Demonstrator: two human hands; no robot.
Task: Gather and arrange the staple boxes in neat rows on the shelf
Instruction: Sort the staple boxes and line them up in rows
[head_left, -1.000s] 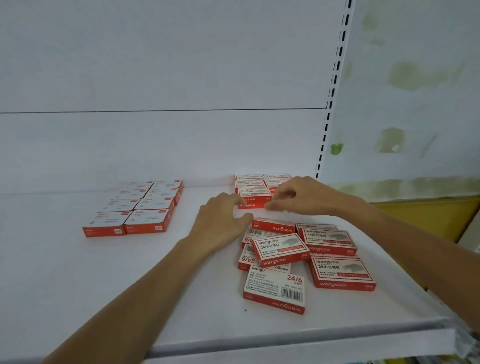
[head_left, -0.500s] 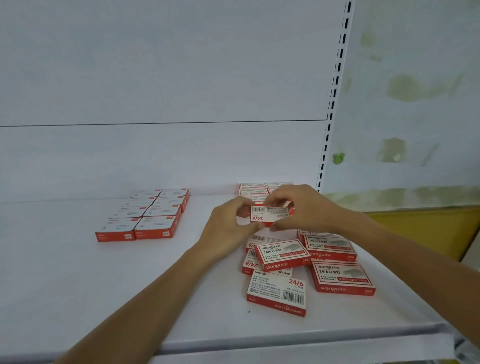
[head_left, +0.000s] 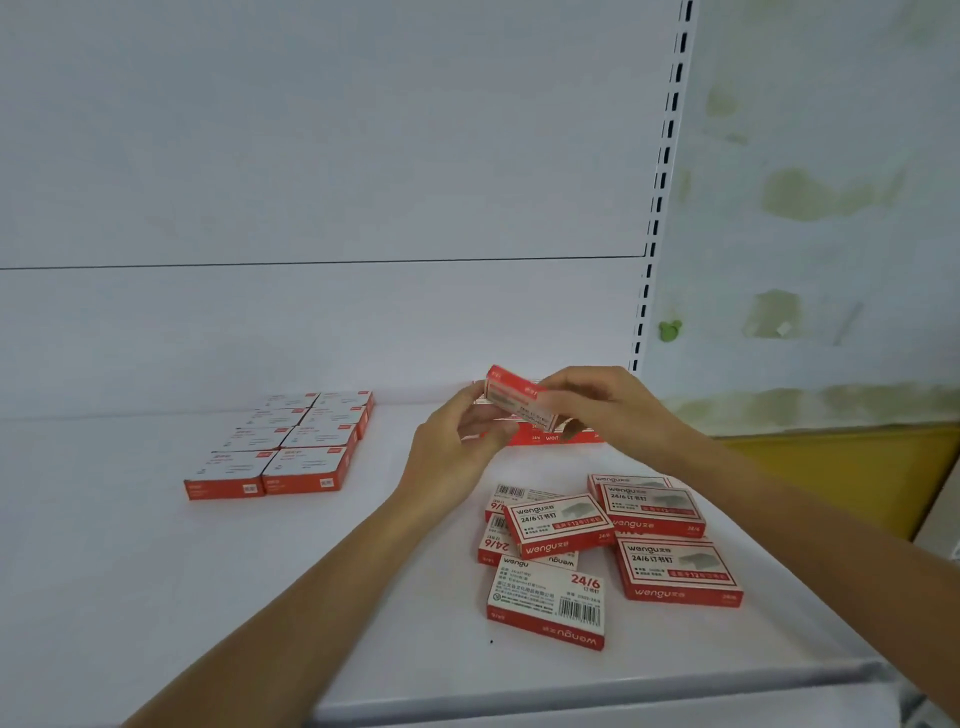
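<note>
Head view: eight boxes form a two-by-four block (head_left: 291, 447) by the shelf's (head_left: 130, 571) back edge. Seven more lie in a loose heap (head_left: 558, 525) near its front right corner. One box (head_left: 511, 397) is tilted in the air above the back right rows (head_left: 540, 439). Your left grip (head_left: 452, 452) and right grip (head_left: 613, 410) pinch it between them. Those rows are too hidden to count.

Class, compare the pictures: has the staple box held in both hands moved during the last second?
Yes. The held box has risen away from the loose pile and tilted, now before the back row, between left hand and right hand.
</note>
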